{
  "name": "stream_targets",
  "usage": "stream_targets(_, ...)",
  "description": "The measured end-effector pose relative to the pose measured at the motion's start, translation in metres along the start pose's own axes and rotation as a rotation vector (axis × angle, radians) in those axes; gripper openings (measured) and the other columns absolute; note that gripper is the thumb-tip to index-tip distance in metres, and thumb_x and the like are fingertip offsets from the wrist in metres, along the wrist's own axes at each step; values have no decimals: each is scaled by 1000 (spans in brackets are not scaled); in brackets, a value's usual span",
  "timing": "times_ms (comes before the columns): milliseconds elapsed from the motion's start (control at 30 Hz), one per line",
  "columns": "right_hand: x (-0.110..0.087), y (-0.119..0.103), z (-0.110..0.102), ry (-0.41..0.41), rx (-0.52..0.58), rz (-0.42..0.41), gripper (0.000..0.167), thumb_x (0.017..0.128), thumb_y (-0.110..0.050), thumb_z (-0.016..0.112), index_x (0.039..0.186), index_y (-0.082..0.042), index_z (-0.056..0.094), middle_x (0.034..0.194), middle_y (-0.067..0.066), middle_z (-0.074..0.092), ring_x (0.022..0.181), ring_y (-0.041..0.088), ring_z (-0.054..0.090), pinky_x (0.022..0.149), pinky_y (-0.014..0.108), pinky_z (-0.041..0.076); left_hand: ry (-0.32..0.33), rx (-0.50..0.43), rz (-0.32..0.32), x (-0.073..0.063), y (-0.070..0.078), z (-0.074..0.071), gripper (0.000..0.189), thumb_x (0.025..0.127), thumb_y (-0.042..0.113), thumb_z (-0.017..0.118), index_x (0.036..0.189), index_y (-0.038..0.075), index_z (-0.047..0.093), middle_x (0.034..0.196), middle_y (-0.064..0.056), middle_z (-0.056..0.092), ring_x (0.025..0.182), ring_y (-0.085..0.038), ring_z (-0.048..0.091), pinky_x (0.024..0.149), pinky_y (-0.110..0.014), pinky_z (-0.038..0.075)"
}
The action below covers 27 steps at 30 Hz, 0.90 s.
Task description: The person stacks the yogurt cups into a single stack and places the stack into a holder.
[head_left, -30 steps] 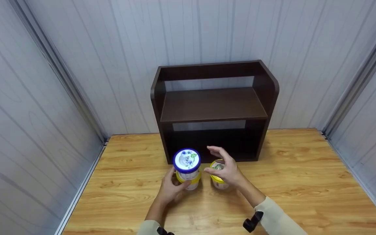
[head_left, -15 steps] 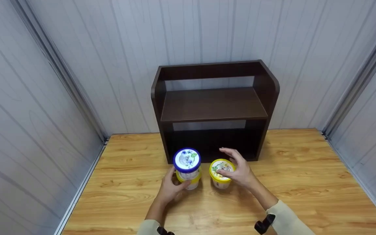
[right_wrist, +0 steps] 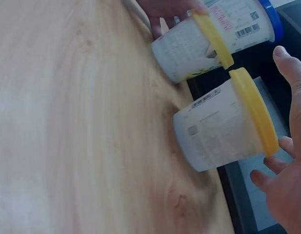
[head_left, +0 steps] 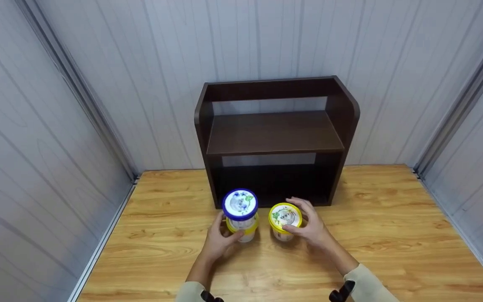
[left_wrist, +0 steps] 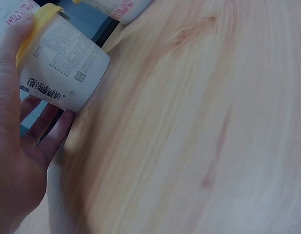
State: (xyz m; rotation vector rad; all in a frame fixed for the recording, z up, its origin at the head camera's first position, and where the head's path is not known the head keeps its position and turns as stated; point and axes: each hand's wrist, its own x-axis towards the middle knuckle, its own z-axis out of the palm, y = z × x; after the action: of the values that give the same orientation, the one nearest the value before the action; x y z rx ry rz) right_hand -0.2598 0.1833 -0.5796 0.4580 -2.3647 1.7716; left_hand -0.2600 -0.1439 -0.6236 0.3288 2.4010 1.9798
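Two paper tubs form a stack on the left: a blue-lidded tub point(head_left: 240, 204) sits on a yellow-lidded tub point(head_left: 248, 235). My left hand point(head_left: 217, 242) holds the lower tub of this stack, thumb at the near side of its lid and fingers round the far side. Just to the right stands another yellow-lidded tub point(head_left: 284, 217), upright on the table. Around its right side my right hand point(head_left: 315, 230) is spread. In the right wrist view, the thumb is apart from this tub point(right_wrist: 223, 127), while the fingertips lie close to its lid; whether they touch is unclear.
A dark brown two-tier shelf point(head_left: 275, 133) stands directly behind the tubs, against the panelled back wall point(head_left: 174, 63). The wooden table point(head_left: 392, 235) extends to both sides. Side walls point(head_left: 27, 167) rise at left and right.
My right hand has moved right, away from the stack, and lowered to the right side of the single yellow-lidded tub. My left hand stays at the stack.
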Motion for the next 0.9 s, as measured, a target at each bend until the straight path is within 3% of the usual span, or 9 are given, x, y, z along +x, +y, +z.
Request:
stream_targets(100, -2, 5, 2, -1, -6, 30, 76, 83, -3, 98, 152, -3, 66, 160, 23, 58, 148, 18, 54, 123, 27, 47, 0, 12, 8, 0, 0, -1, 90, 96, 23, 92, 168, 3, 42, 155, -25, 57, 140, -38, 60, 124, -55, 54)
stream_targets(167, -3, 8, 3, -4, -26, 51, 76, 83, -5, 99, 151, -6, 67, 158, 19, 61, 147, 18, 54, 123, 23, 43, 5, 26, 16, 0, -1, -1, 90, 95, 26, 93, 167, 3, 43, 153, -26, 58, 138, -36, 61, 123, -54, 56)
stream_targets(433, -6, 17, 8, -48, -66, 136, 80, 83, -14, 101, 155, -11, 64, 160, 16, 58, 148, 27, 53, 130, 38, 37, 0, -7, 78, -1, -6, -2, 86, 95, 30, 93, 163, 5, 47, 149, -23, 60, 133, -28, 65, 120, -47, 59)
stream_targets(567, -7, 20, 11, -49, -74, 143, 78, 82, -14, 101, 152, -11, 66, 154, 17, 59, 142, 25, 54, 128, 38, 38, 6, 12, 110, 0, -8, -2, 82, 96, 30, 92, 162, 6, 49, 147, -23, 62, 130, -27, 67, 116, -42, 61)
stream_targets(900, -7, 24, 10, -47, -60, 150, 74, 84, -13, 101, 150, -15, 68, 150, 15, 60, 138, 22, 54, 125, 35, 39, -8, -38, 10, 1, 1, 1, 84, 96, 16, 90, 165, 4, 44, 155, -25, 57, 141, -37, 62, 126, -54, 54)
